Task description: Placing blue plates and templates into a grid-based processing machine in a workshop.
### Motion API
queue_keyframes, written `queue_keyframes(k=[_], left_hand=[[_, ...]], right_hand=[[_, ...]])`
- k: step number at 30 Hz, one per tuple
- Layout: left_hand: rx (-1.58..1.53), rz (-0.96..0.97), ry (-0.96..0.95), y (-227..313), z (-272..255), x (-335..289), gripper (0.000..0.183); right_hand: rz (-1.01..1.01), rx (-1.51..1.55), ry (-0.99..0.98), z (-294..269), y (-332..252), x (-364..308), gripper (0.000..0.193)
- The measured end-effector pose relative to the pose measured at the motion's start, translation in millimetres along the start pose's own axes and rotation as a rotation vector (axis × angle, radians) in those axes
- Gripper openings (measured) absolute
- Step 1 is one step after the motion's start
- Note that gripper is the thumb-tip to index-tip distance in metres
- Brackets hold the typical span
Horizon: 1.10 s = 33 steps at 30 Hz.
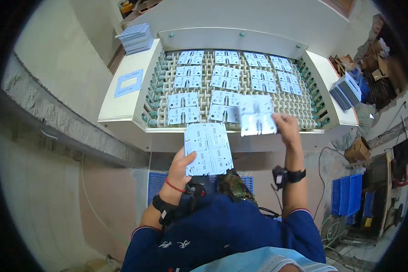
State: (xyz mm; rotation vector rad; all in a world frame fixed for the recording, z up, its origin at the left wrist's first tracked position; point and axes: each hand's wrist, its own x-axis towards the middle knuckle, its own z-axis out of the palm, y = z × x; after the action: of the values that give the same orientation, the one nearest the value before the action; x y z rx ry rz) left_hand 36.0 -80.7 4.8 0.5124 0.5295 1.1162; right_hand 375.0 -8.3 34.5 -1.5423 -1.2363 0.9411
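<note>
Near the front edge of the machine, my left hand point(179, 171) grips pale circuit board panels point(208, 148) by their left side, the thumb on top. How many lie under the top one I cannot tell. My right hand point(287, 128) pinches the right edge of another circuit board panel point(257, 113), which shines with glare. That panel hangs over the front right of the roller conveyor point(299, 106); whether it touches the rollers I cannot tell. Rows of similar panels point(183, 109) lie flat on the rollers, each with dark slots and small holes.
A stack of bluish panels point(136, 38) stands at the conveyor's far left corner, with a blue framed sheet point(129, 83) on the left ledge. More panels lean in a stack point(347, 92) on the right ledge. Blue bins point(347, 195) and a cardboard box point(358, 149) stand at the right.
</note>
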Motion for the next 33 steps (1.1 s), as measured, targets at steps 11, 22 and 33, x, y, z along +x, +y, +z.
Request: queue_keyframes(k=[11, 22, 33], left_hand=[[-0.026, -0.053, 0.025, -6.5, -3.5, -7.4, 0.046], [0.009, -0.028, 0.035, -11.6, 0.5, -4.5, 0.048], [0.025, 0.005, 0.107, -8.6, -2.8, -20.6, 0.048]], right_hand=[[-0.018, -0.704, 0.301, -143.2, 50.5, 58.4, 0.026], [-0.392, -0.743, 0.194, 19.1, -2.7, 25.9, 0.03], [-0.732, -0.933, -0.251, 113.0, 11.2, 54.5, 0.02]])
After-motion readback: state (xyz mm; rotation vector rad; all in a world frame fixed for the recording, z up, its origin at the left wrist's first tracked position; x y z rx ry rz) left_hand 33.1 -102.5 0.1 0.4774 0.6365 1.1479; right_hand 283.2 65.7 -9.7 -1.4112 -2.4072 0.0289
